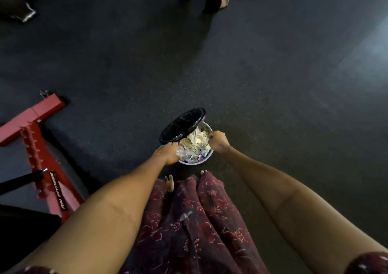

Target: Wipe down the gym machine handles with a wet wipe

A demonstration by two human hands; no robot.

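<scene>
Writing: a black label strip on the red machine frame at lower left carries pale letters; the second word looks like "FITNESS", the first is too blurred to read.
Bin: a small pale round bin stands on the dark floor just below the frame's centre, full of crumpled whitish paper and clear plastic waste.
Lid: the black lid is tilted up at the bin's upper-left rim, its glossy top facing upper left.
Left hand: the left hand is at the bin's lower-left rim below the lid, fingers curled down over the edge (whether they grip the lid, the rim or a liner cannot be told).
Right hand: the right hand is closed in a loose fist at the bin's right rim, fingertips in among the waste; it seems to pinch something pale, too small to name.
Wet wipe: cannot be picked out for certain; if present it is lost among the pale waste at the right hand.
Handles: a black bar with a metal end juts in from the left edge beside the red frame (most of it is cut off).
Cut off: a second person's dark trouser legs and bare foot at top centre; a blurred metallic object at upper left.
Wearer: patterned maroon garment and bare toes just below the bin.
</scene>
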